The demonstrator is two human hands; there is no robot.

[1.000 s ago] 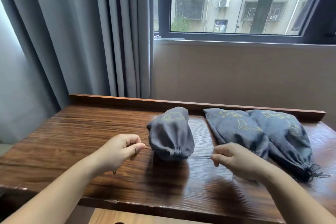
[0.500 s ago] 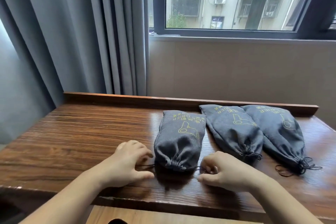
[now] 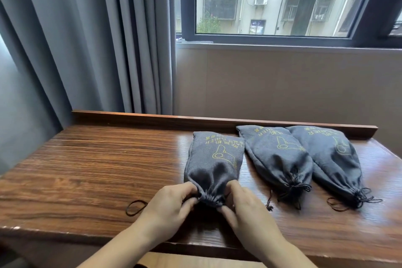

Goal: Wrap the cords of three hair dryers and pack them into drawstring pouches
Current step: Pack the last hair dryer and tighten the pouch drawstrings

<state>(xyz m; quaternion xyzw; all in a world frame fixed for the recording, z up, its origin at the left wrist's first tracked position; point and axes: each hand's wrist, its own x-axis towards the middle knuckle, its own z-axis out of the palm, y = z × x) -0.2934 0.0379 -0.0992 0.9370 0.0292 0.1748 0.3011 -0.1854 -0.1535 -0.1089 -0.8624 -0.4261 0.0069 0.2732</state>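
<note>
Currently on the last pouch: a loose black drawstring loop [image 3: 136,207] lies on the dark wooden surface [image 3: 91,172], left of the left hand [image 3: 168,206]. Its fingers pinch the gathered mouth of the nearest grey fabric drawstring pouch [image 3: 214,161]; right hand [image 3: 243,211] pinches the other side. Two more closed grey pouches [image 3: 280,159] sit just right, at the surface's back. Next, probably: tie off the cord, line it up.
</note>
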